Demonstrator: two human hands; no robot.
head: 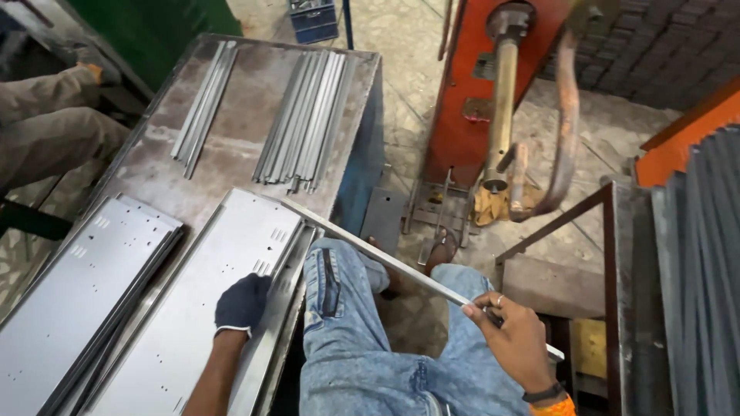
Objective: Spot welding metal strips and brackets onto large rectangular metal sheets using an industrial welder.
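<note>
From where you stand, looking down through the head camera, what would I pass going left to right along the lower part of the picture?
Stack of punched metal panels → long metal panel → gloved left hand resting on that panel → jeans-clad knee → bare right hand gripping a thin metal strip → dark metal frame → upright grey sheets.

Left hand [241,303], gloved in dark fabric, lies palm down with fingers curled, forearm entering from 6 o'clock. Right hand [512,335], bare, is closed in a pinch grip, fingers pointing toward 10 o'clock, wrist banded.
</note>
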